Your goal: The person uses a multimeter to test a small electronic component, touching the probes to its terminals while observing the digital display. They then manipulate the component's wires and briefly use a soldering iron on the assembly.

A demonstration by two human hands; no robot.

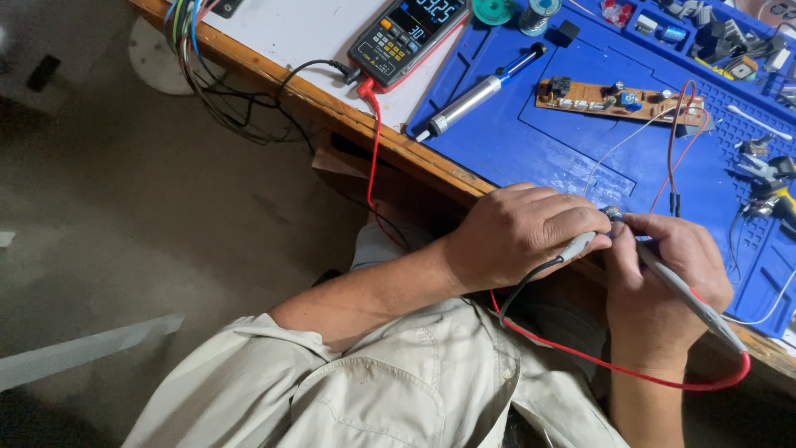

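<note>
My left hand (514,232) is closed on a grey test probe (575,246) with a black lead. In my right hand (663,278) is a second grey probe (692,297), whose red lead (630,369) loops under my wrists. Both probe tips meet at a small round metal component (615,216), pinched between my fingertips at the near edge of the blue work mat (531,141). A thin white wire (618,148) runs from it towards a brown circuit board (618,99) further up the mat. The dark multimeter (405,35) lies at the top with its screen lit.
A silver and blue desoldering pump (481,91) lies slanted on the mat's left side. Solder spools (516,10) and several small parts fill the mat's top trays. A bundle of coloured wires (199,62) hangs off the wooden table edge (356,116). Clips lie at right (767,178).
</note>
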